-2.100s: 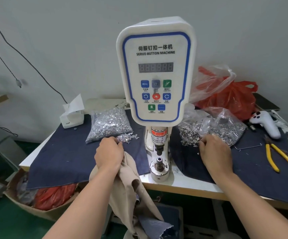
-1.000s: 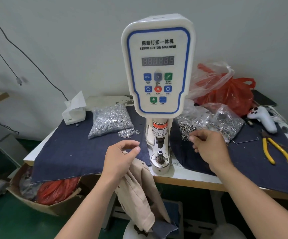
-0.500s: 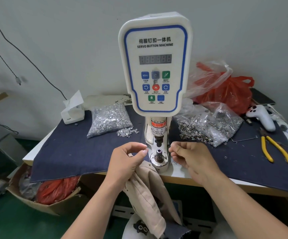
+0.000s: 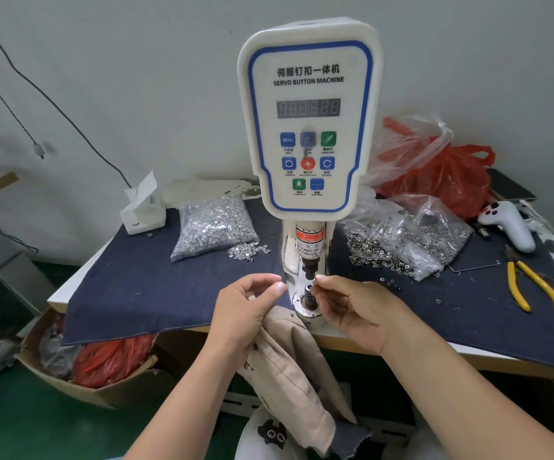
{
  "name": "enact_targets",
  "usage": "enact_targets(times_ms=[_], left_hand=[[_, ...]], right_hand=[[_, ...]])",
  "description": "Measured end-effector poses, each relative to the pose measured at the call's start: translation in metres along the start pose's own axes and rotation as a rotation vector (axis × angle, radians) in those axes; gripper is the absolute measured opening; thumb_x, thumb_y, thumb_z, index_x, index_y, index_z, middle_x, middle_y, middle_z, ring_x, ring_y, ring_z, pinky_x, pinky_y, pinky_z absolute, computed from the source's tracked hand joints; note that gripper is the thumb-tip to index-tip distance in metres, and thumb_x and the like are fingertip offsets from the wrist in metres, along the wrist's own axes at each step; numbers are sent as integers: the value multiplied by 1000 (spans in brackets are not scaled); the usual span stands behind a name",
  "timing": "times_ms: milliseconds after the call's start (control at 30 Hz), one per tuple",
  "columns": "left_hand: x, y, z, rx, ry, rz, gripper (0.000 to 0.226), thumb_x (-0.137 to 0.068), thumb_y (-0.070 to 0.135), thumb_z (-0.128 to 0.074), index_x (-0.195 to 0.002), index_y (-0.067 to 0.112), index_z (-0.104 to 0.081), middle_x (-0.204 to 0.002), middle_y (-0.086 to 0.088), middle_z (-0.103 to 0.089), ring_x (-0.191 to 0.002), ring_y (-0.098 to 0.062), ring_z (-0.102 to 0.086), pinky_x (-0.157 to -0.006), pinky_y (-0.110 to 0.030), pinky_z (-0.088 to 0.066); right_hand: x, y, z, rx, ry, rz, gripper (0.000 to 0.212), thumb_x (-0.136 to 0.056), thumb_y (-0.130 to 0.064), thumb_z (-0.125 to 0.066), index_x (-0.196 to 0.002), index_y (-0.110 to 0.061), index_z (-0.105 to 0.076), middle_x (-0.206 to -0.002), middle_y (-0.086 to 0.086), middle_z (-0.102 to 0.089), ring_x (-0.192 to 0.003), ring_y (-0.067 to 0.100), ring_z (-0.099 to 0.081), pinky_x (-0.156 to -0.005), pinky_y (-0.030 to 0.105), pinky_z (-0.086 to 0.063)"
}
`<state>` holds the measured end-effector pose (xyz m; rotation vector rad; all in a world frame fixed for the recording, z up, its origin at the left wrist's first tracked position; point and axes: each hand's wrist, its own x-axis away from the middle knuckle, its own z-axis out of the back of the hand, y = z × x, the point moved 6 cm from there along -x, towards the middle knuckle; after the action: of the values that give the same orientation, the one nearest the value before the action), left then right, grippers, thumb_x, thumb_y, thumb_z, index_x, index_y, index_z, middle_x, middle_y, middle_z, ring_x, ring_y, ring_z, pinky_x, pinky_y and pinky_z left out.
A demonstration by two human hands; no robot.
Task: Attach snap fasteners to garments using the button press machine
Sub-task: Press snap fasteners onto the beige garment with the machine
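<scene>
The big white button press machine (image 4: 308,127) stands on the bench (image 4: 401,346), and the tan garment (image 4: 288,353) hangs off the front edge under the left hand (image 4: 245,313). That hand grips the cloth, with its thumb and first finger held a little apart. The right hand (image 4: 351,310) pinches something tiny, too small to name, right by the lower die (image 4: 308,290); I think this is the loading step, and next the piece must sit straight on the die.

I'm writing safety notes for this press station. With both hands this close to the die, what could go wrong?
1. The right hand pinches a small fastener beside the lower die, under the punch; a fingertip could be caught.
2. The tiny part could slip and drop.
3. The beige garment, held by the left hand, hangs off the table edge and may drag.
</scene>
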<state>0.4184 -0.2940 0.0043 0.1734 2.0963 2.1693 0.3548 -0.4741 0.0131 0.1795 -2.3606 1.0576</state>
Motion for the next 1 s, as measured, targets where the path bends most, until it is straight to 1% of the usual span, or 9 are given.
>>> enact_targets(times_ms=[100, 233, 467, 533, 633, 700, 867, 933, 1000], left_hand=[[0, -2, -3, 56, -44, 32, 19, -86, 23, -87, -98, 37, -83, -100, 3, -82, -99, -5, -75, -89, -21, -52], [-1, -1, -4, -25, -48, 25, 13, -86, 29, -87, -95, 38, -84, -99, 11, -82, -95, 3, -72, -83, -16, -49], [0, 3, -8, -86, -38, -6, 14, -89, 27, -84, -90, 41, -84, -95, 14, -81, -93, 6, -71, -74, -4, -48], [0, 5, -10, -91, -32, -16, 14, -89, 25, -85, -89, 40, -84, -93, 13, -81, -88, 7, -70, -73, -6, -49], [1, 9, -14, -73, -30, -28, 12, -87, 22, -86, -87, 34, -85, -90, 10, -81, -82, 8, -69, -69, -7, -49], [2, 11, -18, -74, -37, -27, 7, -87, 24, -87, -87, 31, -85, -91, 9, -81, -83, 6, -71, -69, -7, -49], [2, 15, -25, -144, -81, -48, 2, -90, 29, -84, -92, 29, -85, -93, 12, -81, -90, 2, -73, -75, -11, -51], [3, 16, -27, -190, -89, -52, 2, -91, 31, -83, -91, 32, -84, -94, 16, -80, -94, 2, -73, -77, -11, -50], [2, 18, -28, -234, -83, -68, 5, -92, 31, -82, -89, 35, -83, -90, 20, -79, -89, 7, -71, -73, -7, -47]], right_hand=[[1, 0, -3, -26, -3, -13, 9, -89, 4, -72, -81, 7, -72, -71, 18, -72, -53, 14, -69, -46, 20, -56], [0, 0, -4, -48, -7, -21, 9, -89, 3, -70, -82, 7, -71, -73, 19, -72, -54, 15, -70, -46, 21, -55], [0, 3, -8, -67, -32, -74, 35, -92, 1, -67, -57, 4, -74, -67, 16, -71, -49, 14, -67, -44, 19, -54], [1, 3, -9, -77, -43, -98, 34, -92, 0, -66, -60, 5, -74, -67, 15, -70, -48, 14, -66, -43, 19, -53], [4, 2, -8, -63, -57, -115, 18, -92, -3, -67, -77, 4, -73, -70, 12, -70, -48, 12, -63, -43, 19, -52], [3, -1, -5, -8, -66, -100, 12, -92, -6, -67, -86, 1, -73, -69, 9, -69, -48, 9, -59, -43, 18, -49], [-3, -17, 8, 196, -71, 11, 23, -97, -15, -63, -94, 0, -81, -65, 6, -64, -48, 7, -51, -42, 16, -42], [-7, -21, 19, 205, -38, 61, 25, -97, -15, -63, -93, 1, -81, -64, 5, -62, -47, 6, -49, -41, 16, -40], [-11, -22, 32, 157, 1, 81, 26, -97, -13, -62, -88, 2, -82, -62, 5, -61, -46, 6, -47, -40, 16, -38]])
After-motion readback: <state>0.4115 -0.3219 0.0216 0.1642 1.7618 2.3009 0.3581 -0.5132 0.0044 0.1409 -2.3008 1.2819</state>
